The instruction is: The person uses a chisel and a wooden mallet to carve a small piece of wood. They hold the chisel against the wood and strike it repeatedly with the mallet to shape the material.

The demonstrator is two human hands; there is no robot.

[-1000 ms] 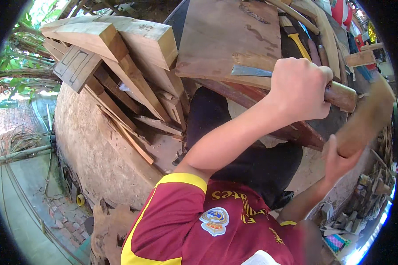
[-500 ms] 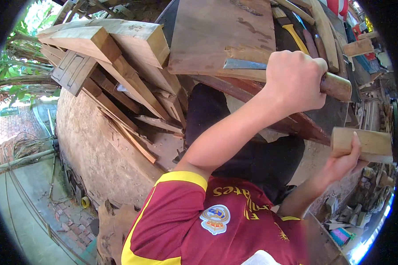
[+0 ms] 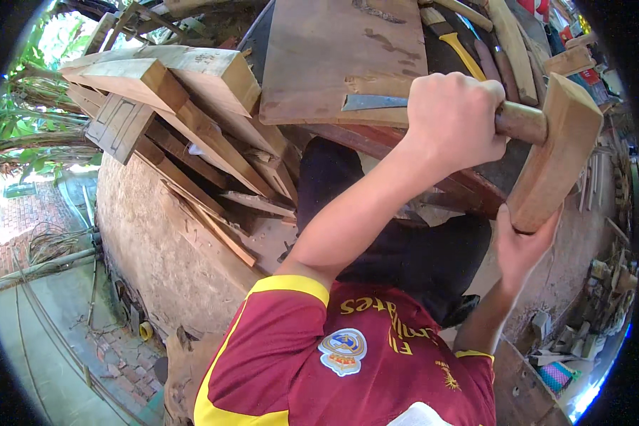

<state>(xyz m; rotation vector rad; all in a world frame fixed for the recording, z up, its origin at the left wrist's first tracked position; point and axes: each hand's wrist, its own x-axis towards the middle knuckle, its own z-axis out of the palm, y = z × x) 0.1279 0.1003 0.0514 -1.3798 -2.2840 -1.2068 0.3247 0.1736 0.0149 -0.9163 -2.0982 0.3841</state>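
Observation:
A wood chisel [image 3: 375,103] lies nearly level, its grey blade along the carved notch at the near edge of a brown wooden board [image 3: 344,50]. My left hand [image 3: 456,117] is closed in a fist round the chisel, and its wooden handle sticks out to the right. My right hand [image 3: 524,241] grips the lower end of a thick wooden block [image 3: 559,149], held tilted upright. The block's face appears to touch the butt of the chisel handle. How my right fingers wrap behind the block is partly hidden.
Beyond my left hand lie a yellow-handled brush [image 3: 465,55], other handled tools and wooden strips [image 3: 515,53]. Several thick timbers [image 3: 206,131] lean together at the left of the board. Wood scraps [image 3: 582,334] are heaped on the ground at the right.
My right hand has swung the wooden block up and leftward, from below and right of the chisel to its handle end. The left hand keeps its grip on the chisel; the view has shifted slightly.

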